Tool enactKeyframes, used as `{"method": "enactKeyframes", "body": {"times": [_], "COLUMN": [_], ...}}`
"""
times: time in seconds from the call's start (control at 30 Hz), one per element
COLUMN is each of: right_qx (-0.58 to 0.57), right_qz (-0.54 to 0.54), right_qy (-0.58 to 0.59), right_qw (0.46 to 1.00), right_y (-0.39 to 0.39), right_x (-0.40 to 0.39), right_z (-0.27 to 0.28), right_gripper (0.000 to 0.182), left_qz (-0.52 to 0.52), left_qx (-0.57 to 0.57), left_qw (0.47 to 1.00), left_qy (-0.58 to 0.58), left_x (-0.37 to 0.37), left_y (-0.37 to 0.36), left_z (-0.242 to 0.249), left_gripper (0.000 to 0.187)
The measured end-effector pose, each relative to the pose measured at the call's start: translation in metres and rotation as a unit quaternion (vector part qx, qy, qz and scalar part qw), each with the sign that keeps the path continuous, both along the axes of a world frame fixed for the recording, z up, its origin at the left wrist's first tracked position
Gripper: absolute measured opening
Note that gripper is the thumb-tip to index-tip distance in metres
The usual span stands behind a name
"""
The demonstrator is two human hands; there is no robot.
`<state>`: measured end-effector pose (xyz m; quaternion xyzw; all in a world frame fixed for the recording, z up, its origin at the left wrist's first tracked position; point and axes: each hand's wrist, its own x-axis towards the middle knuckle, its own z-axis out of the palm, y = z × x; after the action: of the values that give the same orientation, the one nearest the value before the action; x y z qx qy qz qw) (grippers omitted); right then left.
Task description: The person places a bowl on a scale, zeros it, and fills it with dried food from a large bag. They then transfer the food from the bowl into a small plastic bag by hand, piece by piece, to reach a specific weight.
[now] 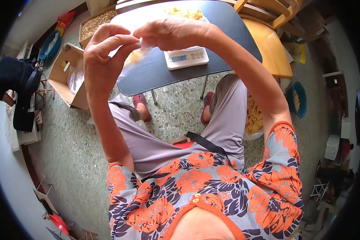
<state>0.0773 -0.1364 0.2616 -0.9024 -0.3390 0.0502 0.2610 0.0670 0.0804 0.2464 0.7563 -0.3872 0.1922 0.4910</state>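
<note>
Plastic bag [134, 56] with yellow pieces inside hangs above the dark table [224, 28], pinched at its top by both hands: left hand [104, 52] and right hand [174, 34] closed on it, beside the scale [187, 58].

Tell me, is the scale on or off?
On: the scale on the table shows lit digits on its display.

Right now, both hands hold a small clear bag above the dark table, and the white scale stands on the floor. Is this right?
Not quite. The head view shows the white scale standing on the dark table, not on the floor. The rest holds: the left hand and right hand hold the small clear bag above it.
</note>
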Motion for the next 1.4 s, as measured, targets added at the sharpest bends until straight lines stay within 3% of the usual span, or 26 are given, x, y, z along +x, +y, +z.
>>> {"method": "enactKeyframes", "body": {"times": [0.07, 0.13, 0.17, 0.2, 0.27, 0.33, 0.4, 0.5, 0.53, 0.57, 0.6, 0.63, 0.67, 0.73, 1.1, 1.3, 1.4], "right_qx": [0.036, 0.113, 0.267, 0.327, 0.354, 0.381, 0.199, 0.036, 0.043, -0.117, -0.145, -0.139, -0.161, -0.146, -0.162, -0.136, -0.124], "right_qz": [0.011, 0.016, 0.028, 0.027, -0.089, -0.09, -0.071, -0.11, -0.093, -0.129, -0.082, -0.129, -0.151, -0.061, -0.07, -0.059, -0.049], "right_qy": [-0.056, -0.041, -0.018, -0.098, -0.147, -0.064, 0.02, 0.083, 0.233, 0.35, 0.292, 0.345, 0.393, 0.425, 0.441, 0.486, 0.503], "right_qw": [0.998, 0.993, 0.963, 0.94, 0.919, 0.918, 0.977, 0.99, 0.967, 0.921, 0.942, 0.919, 0.893, 0.891, 0.88, 0.861, 0.854], "right_y": [-0.007, -0.009, -0.011, -0.019, -0.039, -0.058, -0.066, -0.044, -0.036, -0.007, 0.012, 0.037, 0.051, 0.054, 0.061, 0.017, 0.039], "right_x": [-0.009, -0.006, -0.002, 0.002, -0.033, -0.088, -0.135, -0.19, -0.205, -0.213, -0.224, -0.235, -0.246, -0.248, -0.262, -0.268, -0.274], "right_z": [-0.007, 0.003, -0.007, -0.014, -0.008, -0.008, -0.04, -0.193, -0.253, -0.272, -0.329, -0.376, -0.39, -0.392, -0.378, -0.36, -0.35], "right_gripper": [0.023, 0.022, 0.021, 0.018, 0.017, 0.011, 0.013, 0.018, 0.018, 0.023, 0.03, 0.038, 0.045, 0.042, 0.04, 0.04, 0.039], "left_qz": [0.001, 0.046, 0.062, 0.061, 0.123, 0.134, 0.045, 0.092, 0.082, 0.069, 0.057, 0.046, 0.034, 0.029, -0.054, -0.117, -0.124], "left_qx": [0.026, 0.042, 0.045, 0.048, 0.037, 0.061, 0.079, 0.081, 0.07, 0.07, 0.07, 0.071, 0.073, 0.081, 0.035, 0.048, 0.057], "left_qw": [1.0, 0.998, 0.996, 0.996, 0.989, 0.986, 0.995, 0.992, 0.991, 0.992, 0.992, 0.992, 0.992, 0.993, 0.993, 0.98, 0.979], "left_qy": [-0.003, 0.001, -0.048, -0.047, -0.077, -0.079, 0.047, 0.036, 0.075, 0.079, 0.085, 0.09, 0.094, 0.085, 0.1, 0.155, 0.153], "left_x": [-0.003, -0.01, -0.011, -0.014, -0.029, -0.057, -0.086, -0.117, -0.124, -0.13, -0.136, -0.142, -0.149, -0.16, -0.174, -0.159, -0.148], "left_y": [-0.002, -0.007, -0.007, -0.007, -0.004, 0.003, 0.006, -0.005, -0.006, -0.01, -0.015, -0.02, -0.025, -0.034, -0.044, -0.059, -0.061], "left_z": [-0.004, -0.006, -0.007, -0.008, -0.01, -0.013, -0.028, -0.058, -0.069, -0.077, -0.085, -0.095, -0.105, -0.13, -0.207, -0.21, -0.21], "left_gripper": [0.016, 0.015, 0.015, 0.015, 0.016, 0.016, 0.017, 0.018, 0.018, 0.018, 0.017, 0.017, 0.016, 0.017, 0.025, 0.03, 0.035]}}
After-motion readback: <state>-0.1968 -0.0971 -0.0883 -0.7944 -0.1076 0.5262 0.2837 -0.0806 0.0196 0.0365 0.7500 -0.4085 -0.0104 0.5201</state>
